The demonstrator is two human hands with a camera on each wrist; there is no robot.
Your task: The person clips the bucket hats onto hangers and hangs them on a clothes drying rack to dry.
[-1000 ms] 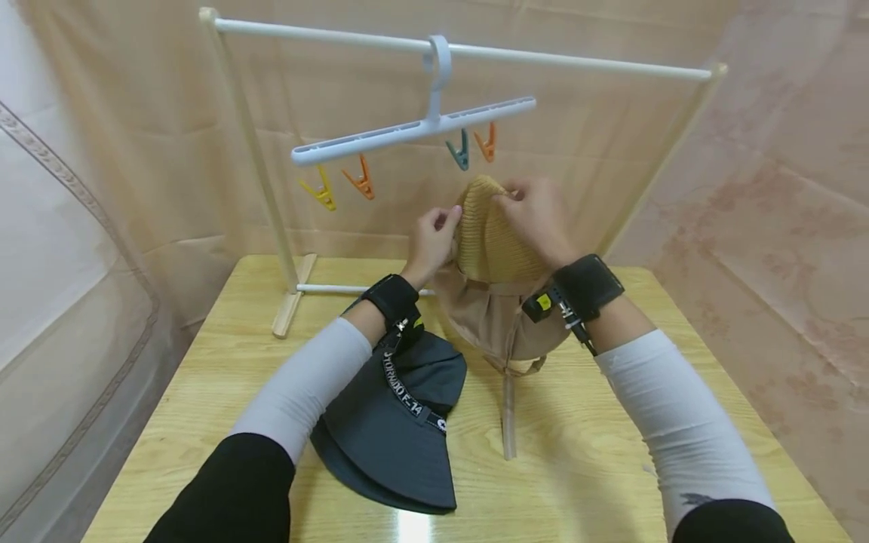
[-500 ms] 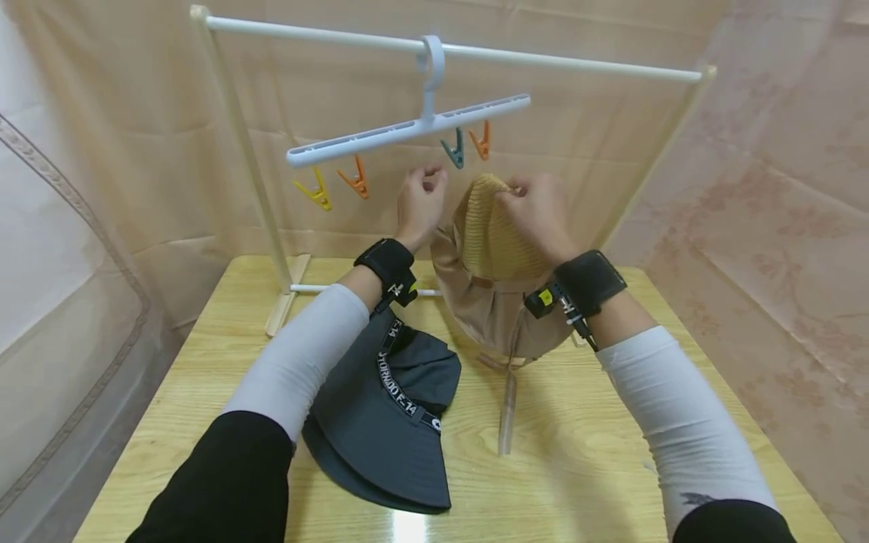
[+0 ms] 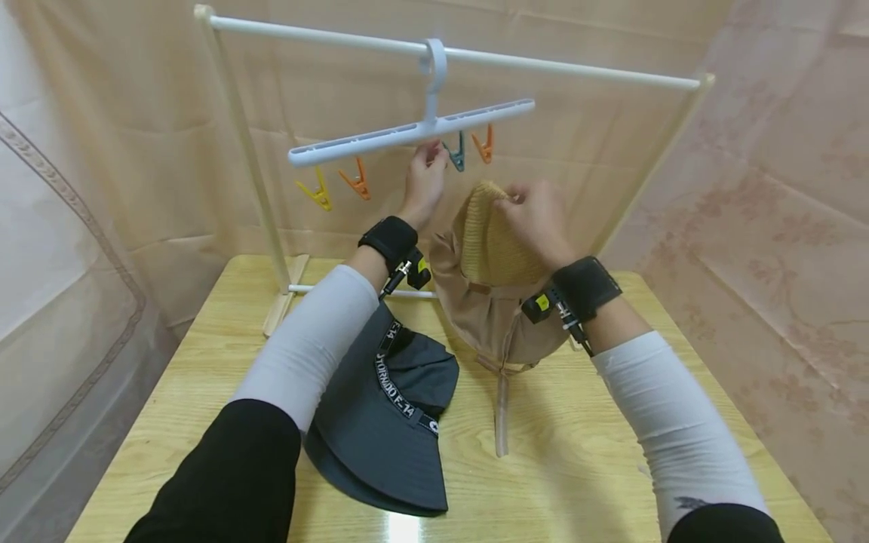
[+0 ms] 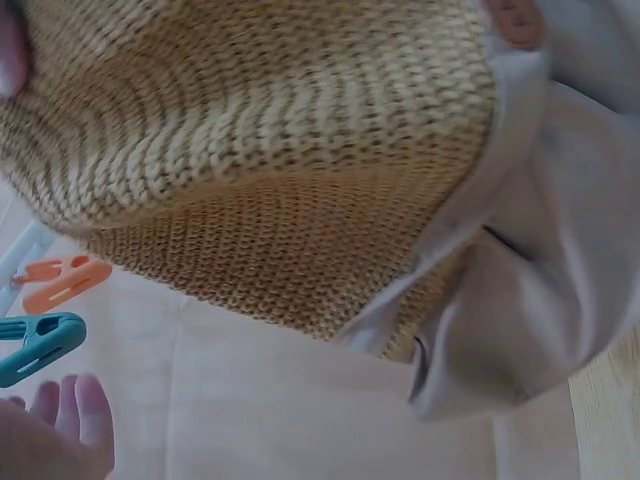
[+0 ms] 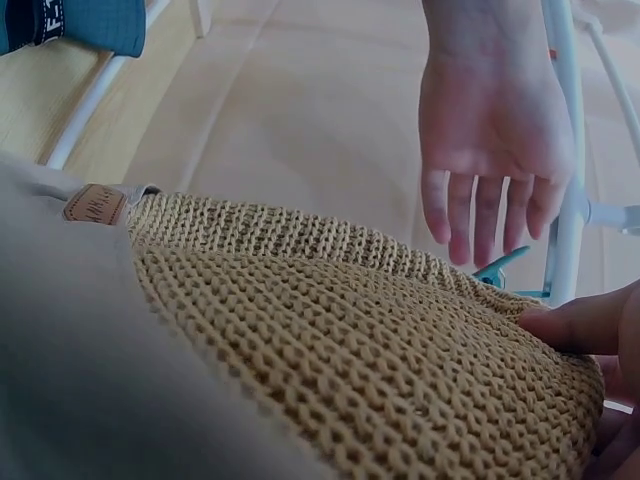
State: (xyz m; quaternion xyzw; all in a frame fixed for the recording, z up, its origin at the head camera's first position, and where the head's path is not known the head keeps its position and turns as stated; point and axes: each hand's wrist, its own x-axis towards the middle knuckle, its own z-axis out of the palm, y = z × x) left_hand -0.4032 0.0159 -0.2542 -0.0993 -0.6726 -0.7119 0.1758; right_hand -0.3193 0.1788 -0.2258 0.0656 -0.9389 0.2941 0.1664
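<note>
Closest, wear white sleeves (image 3: 308, 339) with a black wristband (image 3: 585, 286) fastened above each hand. Just past the left forearm, find a dark grey hat (image 3: 383, 430) lying folded on the bench (image 3: 529, 490), with white lettering along its band and the brim spread toward the near edge. Beyond and to the right, hold up a tan hat (image 3: 498, 302) by the top of its woven crown (image 3: 492, 241), pinching it between thumb and fingers of the right hand (image 3: 539, 219), with the cloth brim drooping below and a long strap (image 3: 501, 422) trailing down. Notice a small brown tag (image 5: 97, 204) where weave meets cloth. Reach higher with the left hand (image 3: 425, 177), fingers fairly straight and grasping nothing, just beside the teal clip (image 3: 459, 154); cannot tell whether touching it. To the right of that clip, see an orange clip (image 3: 485, 145); farther left, another orange one and a yellow clip (image 3: 319, 192), all hanging under a pale blue hanger (image 3: 410, 132). Follow its hook up and over the white rail (image 3: 577, 69) of a standing frame. Farthest back, see a peach curtain (image 3: 339, 90) hanging in soft folds.
</note>
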